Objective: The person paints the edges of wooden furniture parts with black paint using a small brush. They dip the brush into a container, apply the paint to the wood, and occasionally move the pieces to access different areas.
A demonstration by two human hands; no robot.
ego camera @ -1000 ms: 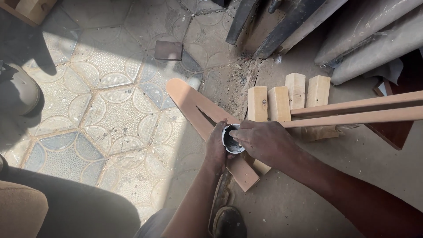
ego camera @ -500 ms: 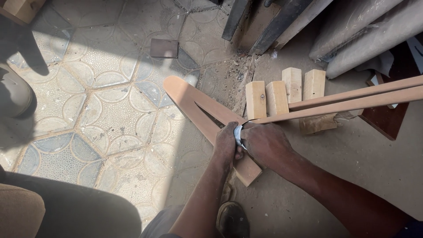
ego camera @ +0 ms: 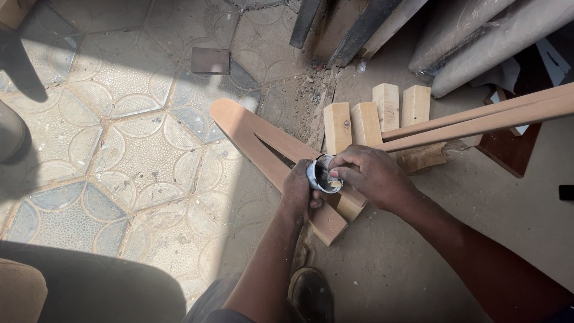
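My left hand (ego camera: 297, 190) grips a small round tin (ego camera: 318, 176) with dark contents, holding it over a flat wooden piece (ego camera: 251, 135) that has a rounded end and a slot down its middle. The fingertips of my right hand (ego camera: 371, 177) reach into the tin's mouth, pinching something small that I cannot make out. The wooden piece lies on the ground, pointing up and to the left. Two long wooden slats (ego camera: 478, 118) run from under my right hand out to the right edge.
Several short wooden blocks (ego camera: 374, 119) stand together behind my hands. Dark boards (ego camera: 341, 27) and grey rolled material (ego camera: 478, 36) lean at the top. A small square tile (ego camera: 210, 60) lies on the patterned floor (ego camera: 119, 149). My shoe (ego camera: 311, 293) is below.
My right hand has shifted from covering the tin to dipping its fingertips into it, leaving the tin's rim more exposed. The view has drifted slightly.
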